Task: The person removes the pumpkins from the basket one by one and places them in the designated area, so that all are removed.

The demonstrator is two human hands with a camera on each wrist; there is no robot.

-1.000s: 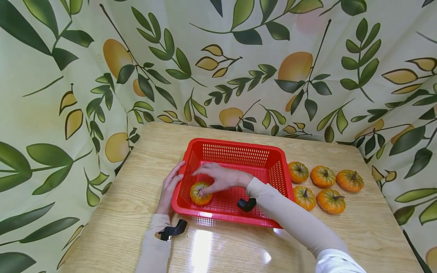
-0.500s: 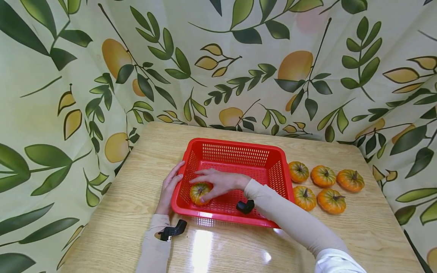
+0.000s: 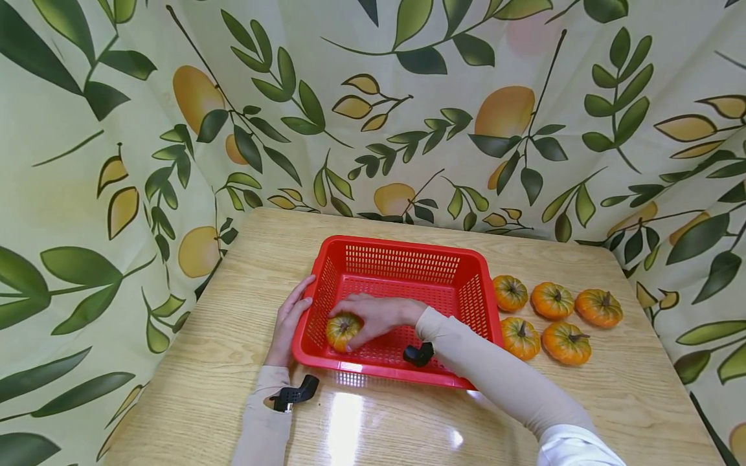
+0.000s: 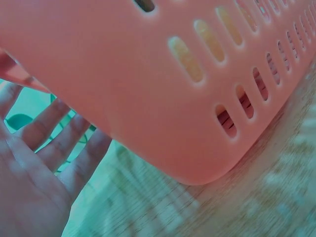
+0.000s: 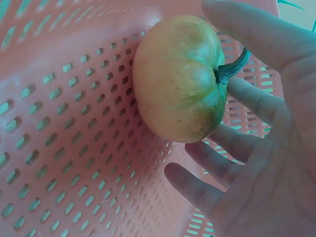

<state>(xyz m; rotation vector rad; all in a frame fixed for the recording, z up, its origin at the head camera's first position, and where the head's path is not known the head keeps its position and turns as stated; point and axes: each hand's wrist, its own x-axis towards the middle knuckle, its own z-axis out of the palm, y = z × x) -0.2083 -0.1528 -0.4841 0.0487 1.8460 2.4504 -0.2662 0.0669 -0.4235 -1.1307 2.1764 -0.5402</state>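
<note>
In the head view a small orange pumpkin [image 3: 342,332] sits in the left front corner of a red plastic basket [image 3: 402,243]. My right hand [image 3: 373,318] reaches into the basket with its fingers bent round the pumpkin's far side and the thumb at its near right. The right wrist view shows the pumpkin [image 5: 177,81] with its green stem towards my palm; the fingers [image 5: 197,190] are spread beside and behind it. Against the basket's left side rests my left hand [image 3: 288,323]; its fingers [image 4: 86,163] are straight and touch the rim in the left wrist view.
On the wooden table [image 3: 233,310], several more pumpkins [image 3: 565,343] stand in two rows right of the basket. A curtain [image 3: 350,65] printed with leaves and fruit hangs behind the table and along its sides.
My right hand has come down over the pumpkin and its fingers have closed in round it. The pumpkin has shifted very slightly. The left hand and the basket have stayed put.
</note>
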